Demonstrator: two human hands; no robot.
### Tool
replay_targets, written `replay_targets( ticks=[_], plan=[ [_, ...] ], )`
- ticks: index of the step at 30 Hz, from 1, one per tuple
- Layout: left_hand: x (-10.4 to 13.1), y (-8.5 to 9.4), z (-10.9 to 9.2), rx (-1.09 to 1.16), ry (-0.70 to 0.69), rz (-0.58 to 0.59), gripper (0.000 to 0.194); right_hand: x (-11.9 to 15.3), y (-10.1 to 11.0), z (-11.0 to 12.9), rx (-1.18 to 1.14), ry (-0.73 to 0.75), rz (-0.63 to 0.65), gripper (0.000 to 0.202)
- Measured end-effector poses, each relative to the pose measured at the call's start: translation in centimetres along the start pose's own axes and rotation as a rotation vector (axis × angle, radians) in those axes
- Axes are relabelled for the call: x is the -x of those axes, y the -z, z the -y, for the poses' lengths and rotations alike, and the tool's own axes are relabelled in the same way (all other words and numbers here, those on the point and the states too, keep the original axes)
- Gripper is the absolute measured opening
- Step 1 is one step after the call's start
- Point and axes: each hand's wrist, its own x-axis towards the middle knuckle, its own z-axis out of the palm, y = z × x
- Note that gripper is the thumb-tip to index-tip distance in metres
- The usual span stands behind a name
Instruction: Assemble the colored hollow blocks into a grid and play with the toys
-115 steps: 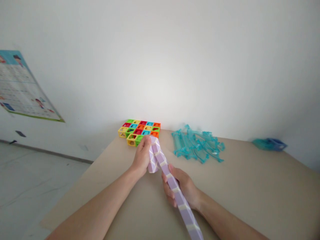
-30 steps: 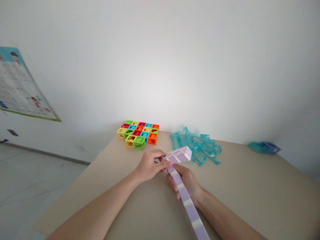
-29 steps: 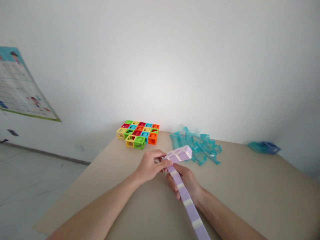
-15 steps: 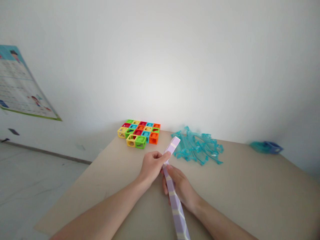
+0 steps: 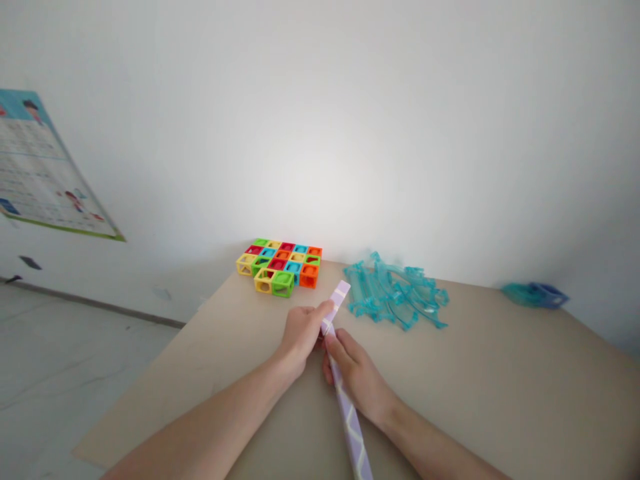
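Note:
A long lavender strip (image 5: 353, 430) with pale crossing lines runs from the bottom edge up to my two hands, where it bends to the right. It looks like folded paper, though the material is not certain. My left hand (image 5: 300, 333) pinches it at the bend, thumb on top, with the short end sticking out beyond. Just below, my right hand (image 5: 363, 380) is closed around the long part, its thumb lying along the strip. Both hands are close together above the table, and some fingers are hidden beneath the strip.
Colourful hollow cube blocks (image 5: 285, 263) stand in rows at the table's back left. Behind my right hand lies a heap of translucent teal track pieces (image 5: 397, 293). A blue-and-teal piece (image 5: 537, 295) sits far right. The white wall (image 5: 320, 133) borders the table (image 5: 500, 387).
The strip's short end has shifted left and slightly down, and the long part has turned and looks narrower. My right thumb has moved up a little toward the bend; both hands keep their hold.

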Motion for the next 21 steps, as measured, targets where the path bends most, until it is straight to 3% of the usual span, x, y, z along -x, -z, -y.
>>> replay_targets(
  ticks=[3, 7, 10, 14, 17, 21],
  plan=[
    [-0.7, 0.4, -0.1, 0.079, 0.064, -0.017, 0.044, 0.1, 0.4, 0.1, -0.293, -0.060, 0.117, 0.043],
    [-1.6, 1.0, -0.4, 0.233, -0.062, -0.031, 0.032, 0.2, 1.5, 0.2, -0.696, -0.166, 0.318, 0.039],
    [-1.8, 1.4, -0.8, 0.373, -0.106, 0.090, 0.026, 0.1, 2.2, 0.6, -0.913, -0.223, 0.487, 0.032],
    [-1.7, 1.7, -1.4, 0.508, 0.027, 0.321, 0.025, 0.0, 2.7, 0.8, -1.074, -0.231, 0.693, 0.031],
    [-1.7, 1.6, -1.6, 0.543, 0.043, 0.335, 0.018, -0.1, 2.8, 0.7, -1.119, -0.186, 0.692, 0.031],
    [-1.8, 1.1, -1.4, 0.520, -0.028, 0.196, 0.018, -0.5, 2.6, 0.3, -1.125, -0.122, 0.502, 0.026]
  ],
)
